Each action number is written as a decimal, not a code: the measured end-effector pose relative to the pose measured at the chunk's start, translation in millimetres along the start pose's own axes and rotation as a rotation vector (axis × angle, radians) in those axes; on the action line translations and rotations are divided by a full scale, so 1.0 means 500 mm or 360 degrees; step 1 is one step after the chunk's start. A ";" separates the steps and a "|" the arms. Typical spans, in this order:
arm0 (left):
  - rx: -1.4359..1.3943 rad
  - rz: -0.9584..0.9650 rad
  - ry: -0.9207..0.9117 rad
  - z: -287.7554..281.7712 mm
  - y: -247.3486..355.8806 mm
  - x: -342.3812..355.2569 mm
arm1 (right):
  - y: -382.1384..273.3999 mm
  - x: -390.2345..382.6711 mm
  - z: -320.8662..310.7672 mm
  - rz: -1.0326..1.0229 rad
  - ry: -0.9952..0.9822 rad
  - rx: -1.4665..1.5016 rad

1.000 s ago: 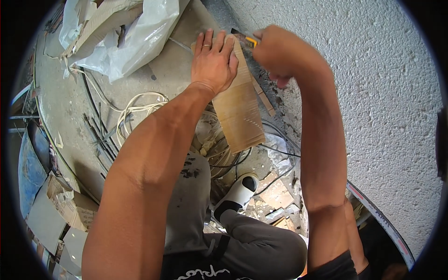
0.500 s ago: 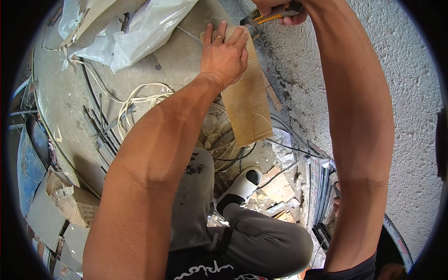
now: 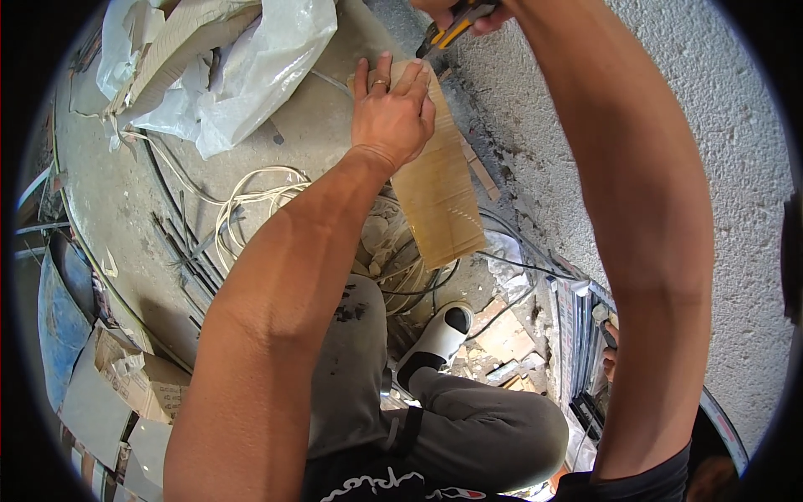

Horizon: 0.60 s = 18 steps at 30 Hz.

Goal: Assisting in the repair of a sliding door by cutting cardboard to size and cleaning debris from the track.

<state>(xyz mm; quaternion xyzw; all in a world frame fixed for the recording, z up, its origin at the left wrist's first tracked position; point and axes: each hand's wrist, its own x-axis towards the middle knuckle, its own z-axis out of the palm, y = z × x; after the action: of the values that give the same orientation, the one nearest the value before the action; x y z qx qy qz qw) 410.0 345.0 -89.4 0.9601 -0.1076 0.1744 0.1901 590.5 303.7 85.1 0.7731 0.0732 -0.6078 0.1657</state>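
A strip of brown cardboard (image 3: 439, 197) lies over the ground ahead of me, its near end above tangled cables. My left hand (image 3: 391, 115) is flat on its far end, fingers spread, pressing it down. At the top edge, my right hand (image 3: 492, 18) is closed round a utility knife (image 3: 458, 27) with an orange and black body. The knife's tip points down and left, close to the cardboard's far edge and my left fingertips. Whether the blade touches the cardboard I cannot tell. Part of the right hand is cut off by the frame's edge.
Clear plastic sheeting (image 3: 251, 92) with cardboard lies at the far left. Coiled white cable (image 3: 242, 201) and black rods (image 3: 180, 247) are nearer. A rough pale wall (image 3: 669, 50) borders the right. Another person's hand (image 3: 610, 361) shows by stacked panels (image 3: 575, 335). An open carton (image 3: 138, 376) stands lower left.
The right hand and knife have moved left and slightly up in view, the knife tip now steeper and nearer my left fingertips. The left hand stays on the cardboard; the view has shifted slightly.
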 end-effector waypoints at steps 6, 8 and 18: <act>0.0030 -0.0023 -0.0010 -0.010 -0.011 -0.005 | 0.002 -0.002 0.014 0.0096 0.0215 0.0194; 0.0018 -0.0013 -0.0007 -0.008 -0.010 -0.002 | -0.007 -0.004 0.023 0.0091 0.0202 0.0157; -0.0030 -0.0022 0.0015 0.001 0.011 0.004 | 0.054 0.180 -0.102 -0.0177 0.0800 0.0176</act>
<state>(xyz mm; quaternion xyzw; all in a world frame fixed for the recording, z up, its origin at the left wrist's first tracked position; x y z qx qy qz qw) 410.4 339.6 -87.1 0.9582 -0.1016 0.1766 0.2009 668.0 288.1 13.2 0.9025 0.1212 -0.4079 0.0662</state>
